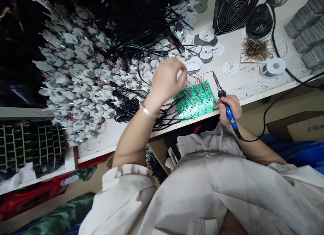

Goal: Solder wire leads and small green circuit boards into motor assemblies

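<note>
My right hand is wrapped round the blue handle of a soldering iron. The iron's metal tip points up and away from me, beyond the right end of a green circuit board panel. Thin red and black wires rise from that panel, which lies at the bench's near edge. Over the panel's upper left side, my left hand is raised, slightly blurred, with thumb and fingers curled together; what they hold, if anything, cannot be made out. Black cables lie under and beside my left wrist.
A large heap of white parts with small motors covers the left of the bench. White perforated plates lie beyond the panel. To the right are a fan, a solder spool, a rosin-stained pad and stacked grey blocks.
</note>
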A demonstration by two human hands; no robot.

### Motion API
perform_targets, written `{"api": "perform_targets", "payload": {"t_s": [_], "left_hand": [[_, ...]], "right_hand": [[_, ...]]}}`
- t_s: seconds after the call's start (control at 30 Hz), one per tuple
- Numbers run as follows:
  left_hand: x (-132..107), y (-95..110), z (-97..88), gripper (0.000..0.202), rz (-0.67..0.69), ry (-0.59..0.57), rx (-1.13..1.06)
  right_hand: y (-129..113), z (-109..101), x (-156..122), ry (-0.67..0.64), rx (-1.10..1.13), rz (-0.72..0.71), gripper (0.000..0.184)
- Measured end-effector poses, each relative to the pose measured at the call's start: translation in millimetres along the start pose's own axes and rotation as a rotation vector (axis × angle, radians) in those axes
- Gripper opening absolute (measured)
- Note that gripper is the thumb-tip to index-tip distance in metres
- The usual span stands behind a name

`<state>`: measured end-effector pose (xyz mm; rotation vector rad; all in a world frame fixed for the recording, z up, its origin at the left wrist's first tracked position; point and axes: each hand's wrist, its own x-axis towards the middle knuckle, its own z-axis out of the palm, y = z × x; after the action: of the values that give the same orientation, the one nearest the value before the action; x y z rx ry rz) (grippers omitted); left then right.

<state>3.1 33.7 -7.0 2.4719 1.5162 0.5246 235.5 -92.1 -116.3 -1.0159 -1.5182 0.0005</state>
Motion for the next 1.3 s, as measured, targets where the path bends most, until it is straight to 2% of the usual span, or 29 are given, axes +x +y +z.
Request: {"api": "perform_targets", "payload": {"t_s": [0.03, 0.1, 0.13, 0.2, 0.27, 0.33, 0.43, 0.5, 0.57, 0.6, 0.63, 0.67, 0.7, 0.73, 0.77, 0.8, 0.83, 0.9, 1.0, 1.07, 1.3], "left_hand": [[29.9, -7.8, 7.6, 0.002, -0.076, 0.027, 0.042], [83.1, -18.1, 27.3, 0.010, -0.224, 0.040, 0.112], [103.8, -19.7, 37.8, 0.012, -0.231, 0.062, 0.116], [130.6, -16.7, 57.1, 0.011, -0.324, 0.016, 0.106], [142.0, -10.4, 70.9, 0.007, -0.356, -0.034, 0.113], [145.4, -7.0, 75.5, 0.011, -0.328, -0.019, 0.104], [143.2, -13.2, 58.2, 0.004, -0.228, 0.062, -0.049], [130.3, -21.6, 30.5, 0.013, -0.188, 0.101, -0.139], [100.4, -27.3, -3.5, 0.031, -0.096, 0.188, -0.189], [78.5, -27.6, -19.5, 0.041, -0.013, 0.277, -0.212], [52.9, -25.8, -32.7, 0.045, 0.098, 0.316, -0.236], [25.0, -21.8, -41.7, 0.044, 0.173, 0.335, -0.254], [-3.5, -16.1, -45.8, 0.039, 0.179, 0.319, -0.310], [-30.9, -9.4, -44.8, 0.031, 0.141, 0.257, -0.395], [-55.6, -2.4, -39.3, 0.024, 0.056, 0.137, -0.457], [-76.4, 4.3, -30.3, 0.025, -0.025, 0.082, -0.452], [-92.8, 10.0, -19.5, 0.026, -0.082, 0.017, -0.437], [-112.3, 18.2, 1.9, 0.027, -0.165, -0.025, -0.379], [-118.8, 24.9, 21.3, 0.021, -0.194, 0.032, -0.289], [-117.5, 29.0, 26.2, 0.020, -0.191, 0.061, -0.232], [-116.8, 42.4, 38.4, 0.016, -0.192, 0.048, -0.158]], "right_hand": [[-0.6, 0.8, 0.3, 0.004, -0.006, -0.008, 0.028], [-1.8, 2.0, 0.9, 0.011, -0.019, -0.021, 0.030], [-2.4, 2.3, 1.4, 0.013, -0.025, -0.025, 0.030], [-3.6, 2.6, 3.1, 0.017, -0.032, -0.041, 0.030], [-4.8, 2.4, 5.2, 0.017, -0.039, -0.058, 0.028], [-5.5, 2.1, 6.7, 0.015, -0.036, -0.058, 0.027], [-5.0, 1.1, 5.2, 0.013, -0.010, -0.032, 0.029], [-3.9, 0.0, 1.9, -0.013, 0.010, 0.009, 0.028], [-2.7, -1.1, -1.9, -0.061, 0.033, 0.072, 0.025], [-2.2, -1.7, -3.5, -0.087, 0.042, 0.107, 0.024], [-1.9, -2.2, -4.7, -0.109, 0.048, 0.135, 0.023], [-1.7, -2.6, -5.4, -0.122, 0.047, 0.157, 0.023], [-1.6, -3.1, -5.8, -0.131, 0.038, 0.172, 0.023], [-1.7, -3.6, -5.7, -0.139, 0.019, 0.177, 0.023], [-1.7, -4.2, -5.3, -0.151, -0.009, 0.178, 0.024], [-1.8, -4.8, -4.7, -0.170, -0.042, 0.179, 0.025], [-1.8, -5.4, -3.8, -0.195, -0.073, 0.177, 0.028], [-2.1, -6.6, -1.5, -0.246, -0.087, 0.176, 0.030], [-4.6, -8.6, 4.2, -0.292, -0.016, 0.250, 0.031], [-9.3, -11.4, 9.0, -0.295, -0.013, 0.312, 0.031], [-39.3, -34.2, 18.8, -0.309, -0.048, 0.367, 0.023]]}}
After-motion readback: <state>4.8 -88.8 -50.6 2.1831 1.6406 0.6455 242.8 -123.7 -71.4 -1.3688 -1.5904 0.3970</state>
